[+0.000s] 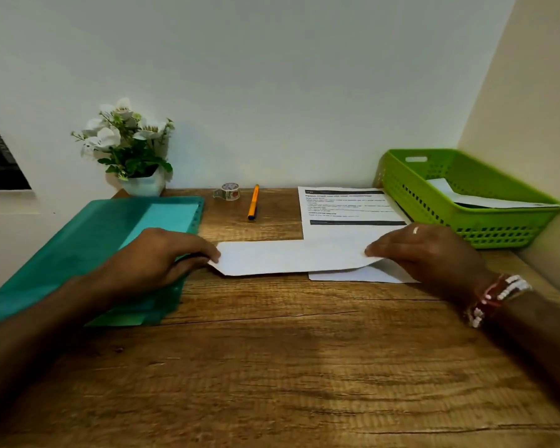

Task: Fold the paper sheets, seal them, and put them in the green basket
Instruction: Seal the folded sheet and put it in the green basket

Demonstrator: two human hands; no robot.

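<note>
Here, at a wooden bench (272,367) set against a pale wall, a person was pictured working on a sheet of paper with both hands. At far left a teal plastic folder (88,253) lay flat on the bench, with a white pot of white flowers (133,147) standing behind it by the wall. The left hand (162,257) reached over the folder's right edge, its fingers curled, and pinched the left end of a folded sheet (288,257).

That folded sheet stretched blank side up across the middle of the bench between the two hands. Behind it, near the wall, sat a tape roll (227,191), with an orange pen (253,202) lying just to its right.

Further right a printed sheet (346,205) lay face up, and the right part of the folded sheet crossed over its near half. The right hand (424,253), wearing a ring and a beaded bracelet (495,295) at the wrist, gripped the folded sheet's right end. Its fingers lay over the top and its thumb was out of sight, and the paper's edge was raised slightly off the sheet beneath.

At far right the green basket (511,227) stood in the corner, touching the printed sheet's edge. A folded paper (485,198) lay inside it.
</note>
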